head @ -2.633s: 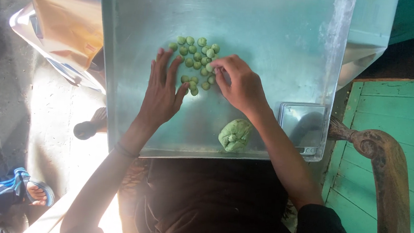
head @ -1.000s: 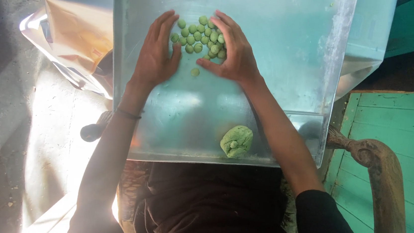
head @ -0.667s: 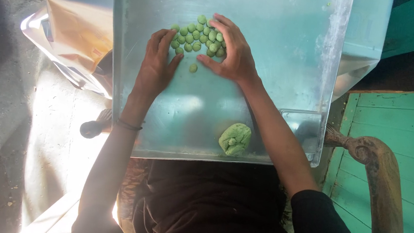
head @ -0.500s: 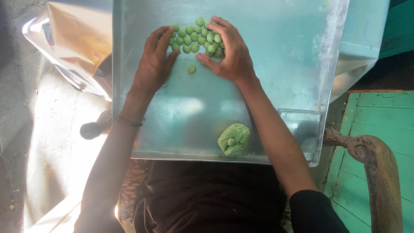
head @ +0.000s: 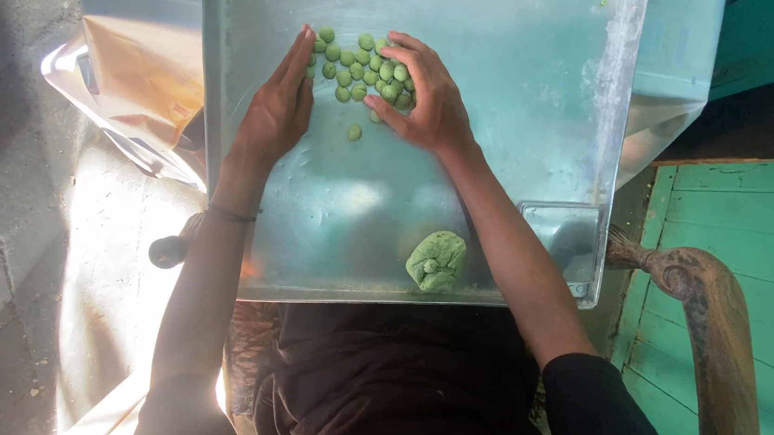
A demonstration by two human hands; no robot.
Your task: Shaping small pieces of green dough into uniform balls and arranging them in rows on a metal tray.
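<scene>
I'm cupping both hands, left hand (head: 277, 110) flat and open, right hand (head: 423, 99) curled loosely, gripping nothing, around green balls (head: 363, 66) in upper centre of metal tray (head: 510, 88); many rolled, one stray ball (head: 354, 133) outside, dough lump (head: 436, 260) lower centre unrolled

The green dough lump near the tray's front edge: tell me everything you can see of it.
The pale green dough lump is a rough, creased mass with folds and dents, soft and matte-looking. It lies on the shiny square metal tray, close to the front rim. No hand touches it; the right forearm passes just beside it. It sits apart from the cluster of small green dough balls farther up, which the left hand and right hand bracket.
</scene>
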